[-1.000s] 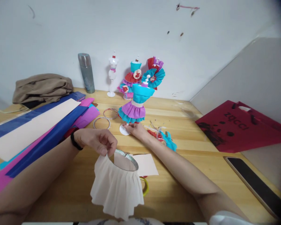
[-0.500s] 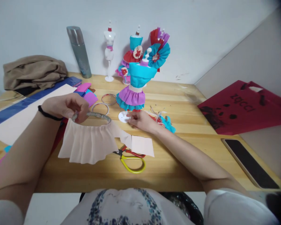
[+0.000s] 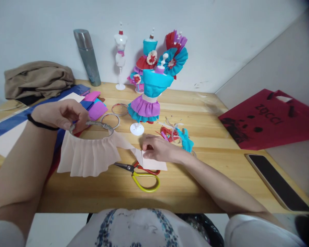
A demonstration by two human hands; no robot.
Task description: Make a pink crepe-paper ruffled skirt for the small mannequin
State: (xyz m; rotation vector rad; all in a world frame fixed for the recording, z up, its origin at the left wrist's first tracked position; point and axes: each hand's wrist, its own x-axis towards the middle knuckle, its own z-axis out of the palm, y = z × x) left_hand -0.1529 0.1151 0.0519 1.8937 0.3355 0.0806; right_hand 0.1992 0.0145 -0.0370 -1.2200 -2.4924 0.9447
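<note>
My left hand (image 3: 64,115) is closed on the rim of a cream pleated paper skirt (image 3: 89,154), gathered along a greyish tape ring, held above the table's left part. From the skirt's right side a narrow cream strip trails to a flat piece of cream crepe paper (image 3: 154,163). My right hand (image 3: 157,147) has its fingers curled at that piece's upper left edge, thumb and forefinger together there. Scissors (image 3: 145,183) with one yellow and one red handle lie just below the paper. Behind my right hand stands a mini mannequin (image 3: 146,106) in a turquoise and purple paper dress.
Further mannequins (image 3: 120,55) and paper flowers (image 3: 175,61) stand by the wall beside a flask (image 3: 89,61). Paper sheets (image 3: 7,139) and brown cloth (image 3: 38,79) lie left. Tape rings (image 3: 110,120), scraps (image 3: 184,139), a red bag (image 3: 267,120) and a phone (image 3: 275,181) are around.
My left hand has carried the skirt leftward, uncovering the scissors. My right hand has left the mannequin's white base and come down onto the cream paper. The view has tilted lower.
</note>
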